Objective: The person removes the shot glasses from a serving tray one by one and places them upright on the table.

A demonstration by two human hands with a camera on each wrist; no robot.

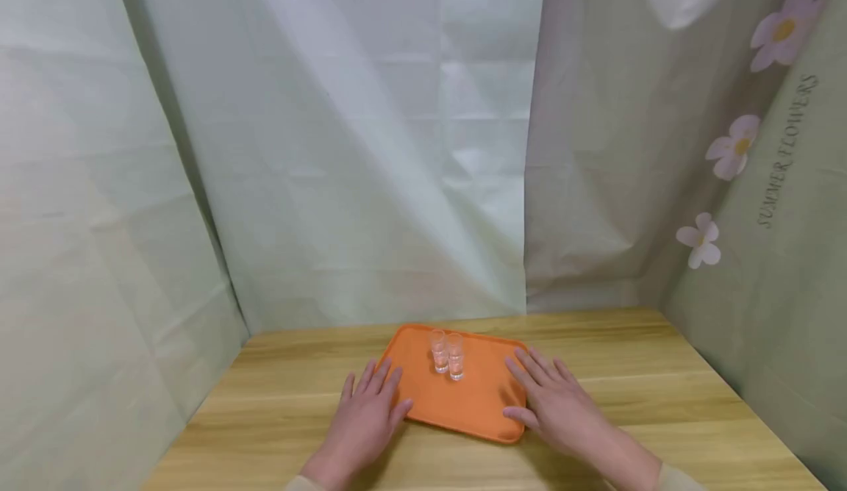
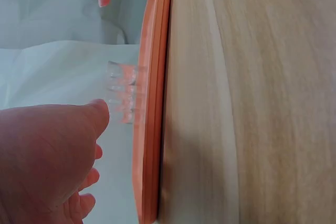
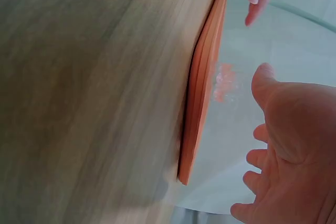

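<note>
An orange tray (image 1: 486, 395) lies slightly turned on the wooden table. Small clear shot glasses (image 1: 455, 359) stand close together on it, left of its middle and toward the back. My left hand (image 1: 362, 421), palm down with fingers spread, overlaps the tray's left edge in the head view. Over the right edge is my right hand (image 1: 562, 410), its fingers also spread and the thumb pointing inward. Both wrist views show the thumbs and fingers above the level of the tray rim (image 2: 152, 98), apart from the glasses. Neither hand holds anything.
The wooden table (image 1: 298, 373) reaches back to a pale hanging curtain (image 1: 370, 182). More curtain closes off the left and right sides, the right one printed with flowers (image 1: 731, 147) and lettering.
</note>
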